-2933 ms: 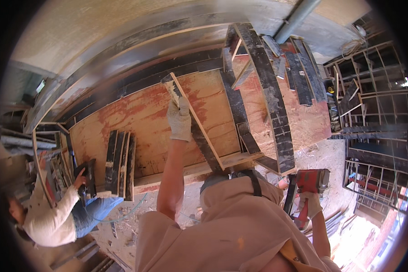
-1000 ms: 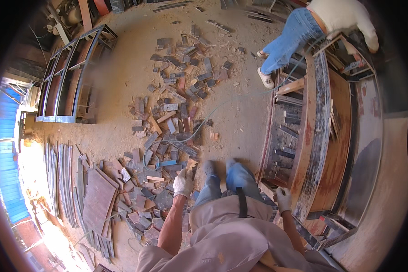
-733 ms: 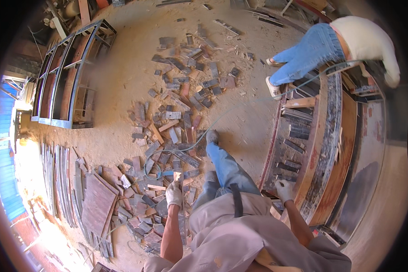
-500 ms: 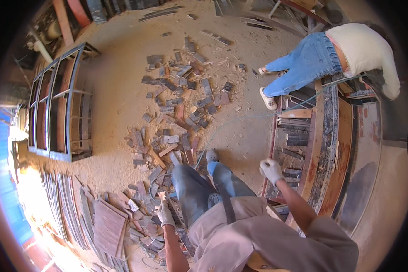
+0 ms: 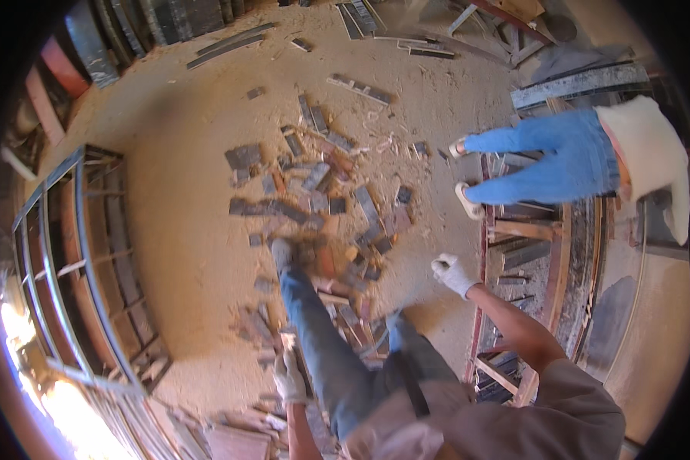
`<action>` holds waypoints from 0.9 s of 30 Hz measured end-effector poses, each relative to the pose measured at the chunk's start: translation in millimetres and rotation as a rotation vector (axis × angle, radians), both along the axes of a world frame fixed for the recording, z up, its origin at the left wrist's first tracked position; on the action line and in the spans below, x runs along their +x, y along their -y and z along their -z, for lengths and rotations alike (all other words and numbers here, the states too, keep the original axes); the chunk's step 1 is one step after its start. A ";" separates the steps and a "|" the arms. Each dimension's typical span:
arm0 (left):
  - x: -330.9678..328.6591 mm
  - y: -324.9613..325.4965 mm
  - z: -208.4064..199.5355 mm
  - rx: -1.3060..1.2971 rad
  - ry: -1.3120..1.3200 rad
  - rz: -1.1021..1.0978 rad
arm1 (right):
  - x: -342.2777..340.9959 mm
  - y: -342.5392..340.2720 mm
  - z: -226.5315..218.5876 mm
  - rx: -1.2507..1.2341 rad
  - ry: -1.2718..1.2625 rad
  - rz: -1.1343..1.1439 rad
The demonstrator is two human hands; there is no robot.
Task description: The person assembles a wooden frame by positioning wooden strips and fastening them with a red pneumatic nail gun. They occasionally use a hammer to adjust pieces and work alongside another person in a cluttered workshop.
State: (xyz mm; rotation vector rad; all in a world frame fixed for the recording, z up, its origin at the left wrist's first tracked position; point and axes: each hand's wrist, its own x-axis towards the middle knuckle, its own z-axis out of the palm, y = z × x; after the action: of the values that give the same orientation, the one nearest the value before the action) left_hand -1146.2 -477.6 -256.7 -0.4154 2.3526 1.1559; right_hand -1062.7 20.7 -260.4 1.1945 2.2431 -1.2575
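Observation:
My left hand [image 5: 289,379], in a pale work glove, is low beside my left leg. Its fingers are closed on a small light piece of wood [image 5: 287,336] that sticks out past the fingertips. My right hand [image 5: 452,276], gloved the same way, is held out over the floor to the right. Its fingers curl inward, and no object shows in them. Between and ahead of my hands lies a loose heap of short wood offcuts [image 5: 368,205], dark and reddish, scattered over sawdust.
A metal-edged rack [image 5: 84,264] stands at left. Long strips [image 5: 123,422] and a flat board [image 5: 238,443] lie lower left. At right, a co-worker in blue jeans [image 5: 552,157] bends over a long timber bench [image 5: 563,268]. More strips [image 5: 230,46] lie at the far side.
I have stepped forward into the offcuts, my left foot now farther ahead. The view has shifted, bringing the rack lower. My left hand still holds the small wood piece.

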 end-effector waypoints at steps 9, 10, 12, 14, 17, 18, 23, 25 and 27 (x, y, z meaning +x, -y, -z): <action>-198.7 3.9 -0.8 0.029 0.507 0.140 | -382.4 15.1 342.6 0.428 -0.020 -0.404; -219.2 -1.1 4.1 0.023 0.520 0.060 | -423.8 15.6 383.6 0.478 0.072 -0.526; -242.4 -0.5 11.6 0.006 0.509 0.006 | -500.9 32.1 445.6 0.593 0.118 -0.488; -258.0 1.8 29.6 -0.010 0.513 -0.011 | -556.9 37.2 504.0 0.734 0.245 -0.480; -271.2 3.8 51.8 -0.022 0.501 -0.044 | -598.0 43.6 565.2 0.976 0.243 -0.401; -275.2 5.9 57.8 -0.010 0.482 -0.046 | -609.9 28.3 578.0 0.985 0.290 -0.310; -264.9 -3.7 36.7 -0.055 0.414 -0.085 | -575.6 49.5 507.5 0.651 0.148 -0.124; -253.2 -6.8 25.6 -0.046 0.385 -0.082 | -509.7 56.7 454.6 0.782 -0.026 -0.386; -237.3 -13.8 26.3 -0.069 0.420 -0.118 | -447.0 95.4 368.3 0.322 -0.063 -0.180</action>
State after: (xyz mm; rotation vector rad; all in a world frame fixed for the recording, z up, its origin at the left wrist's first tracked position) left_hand -1383.5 -463.8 -283.0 -0.7509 2.0242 0.9312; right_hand -1509.7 -74.7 -628.7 1.0352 2.6055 -0.9031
